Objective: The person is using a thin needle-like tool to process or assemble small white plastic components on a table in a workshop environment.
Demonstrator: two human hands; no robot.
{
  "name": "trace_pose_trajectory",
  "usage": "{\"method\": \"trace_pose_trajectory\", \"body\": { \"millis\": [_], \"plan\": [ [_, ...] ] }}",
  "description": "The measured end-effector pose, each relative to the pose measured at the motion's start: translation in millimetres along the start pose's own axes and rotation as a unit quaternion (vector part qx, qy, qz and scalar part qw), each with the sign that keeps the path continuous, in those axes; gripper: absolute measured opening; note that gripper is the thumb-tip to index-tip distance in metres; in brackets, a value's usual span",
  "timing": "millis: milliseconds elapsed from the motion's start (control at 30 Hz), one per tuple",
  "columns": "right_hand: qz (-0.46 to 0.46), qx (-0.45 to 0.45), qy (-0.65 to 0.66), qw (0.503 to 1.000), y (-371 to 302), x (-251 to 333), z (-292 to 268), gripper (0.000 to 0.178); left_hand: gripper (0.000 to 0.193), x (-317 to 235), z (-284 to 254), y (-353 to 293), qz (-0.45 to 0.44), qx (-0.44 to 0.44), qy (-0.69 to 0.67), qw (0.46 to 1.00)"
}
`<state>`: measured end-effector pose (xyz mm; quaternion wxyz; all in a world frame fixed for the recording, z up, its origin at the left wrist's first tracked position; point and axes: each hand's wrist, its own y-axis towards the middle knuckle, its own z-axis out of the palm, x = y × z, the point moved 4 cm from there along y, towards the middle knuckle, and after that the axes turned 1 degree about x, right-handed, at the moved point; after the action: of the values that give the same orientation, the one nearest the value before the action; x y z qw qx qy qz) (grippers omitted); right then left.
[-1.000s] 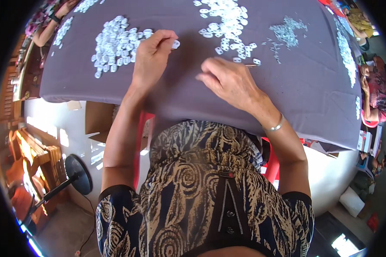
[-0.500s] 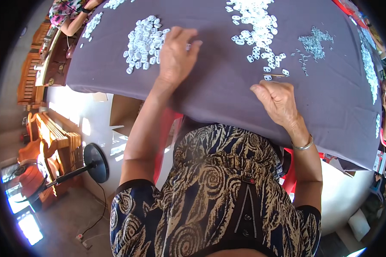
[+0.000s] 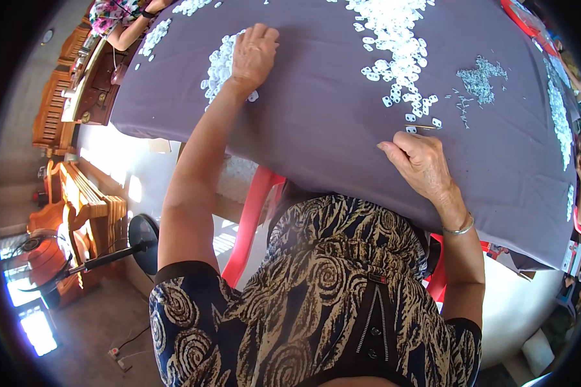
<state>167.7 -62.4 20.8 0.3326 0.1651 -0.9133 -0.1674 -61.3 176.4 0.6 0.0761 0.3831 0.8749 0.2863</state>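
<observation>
Head view:

Left hand (image 3: 254, 57): one, back upward, fingers bent, over the right side of the left pile of white pieces (image 3: 221, 64), hiding part of it. Whether the fingertips touch or grip a piece cannot be told.

Right hand (image 3: 421, 161): one, fingers curled inward, thumb lying forward, near the front edge of the bench; contents, if any, hidden. Silver bangle (image 3: 459, 227) at the wrist. The two hands stand well apart.

Bench (image 3: 329, 122): covered with grey-purple cloth, carrying all lots below.

Left pile: small white pieces, heaped; a few show beside the left wrist.

Large pile of white pieces (image 3: 394, 42): at the far middle, trailing toward the right hand, thinning to single pieces; those nearest show dark openings.

Thin stick (image 3: 423, 126): brownish, lying just beyond the right hand, with a loose white piece (image 3: 411, 129) just beside its left end and another near its right end.

Metal pins (image 3: 483, 80): slender, silvery, in a tangled heap right of the large pile, some strewn to its left.

White band of pieces (image 3: 560, 119): along the right side of the bench.

Co-worker's arm (image 3: 130, 33): at upper left, floral sleeve, dark wristband.

Red chair (image 3: 248, 213): partly visible beneath the bench edge, beside the left forearm.
</observation>
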Motion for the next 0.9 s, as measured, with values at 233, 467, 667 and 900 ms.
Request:
{"method": "trace_pose_trajectory", "body": {
  "millis": [233,467,667,900],
  "plan": [
    [0.015,0.017,0.023,0.999,1.2,0.9,-4.9,0.033,0.019,-49.7,-26.1,6.0,-0.046,-0.077,-0.166,0.982],
    [0.056,-0.039,0.094,0.993,-4.0,-7.3,-15.2,0.029,0.014,-146.5,-33.0,11.8,-0.027,-0.03,-0.332,0.943],
    [0.122,-0.053,0.045,0.99,1.6,-19.5,-21.4,0.024,0.017,-120.3,15.3,0.1,-0.187,-0.109,-0.448,0.868],
    [0.192,-0.05,-0.017,0.98,31.9,-56.7,-41.9,0.017,0.019,-130.7,4.3,2.8,-0.198,-0.085,-0.462,0.86]
  ]
}}
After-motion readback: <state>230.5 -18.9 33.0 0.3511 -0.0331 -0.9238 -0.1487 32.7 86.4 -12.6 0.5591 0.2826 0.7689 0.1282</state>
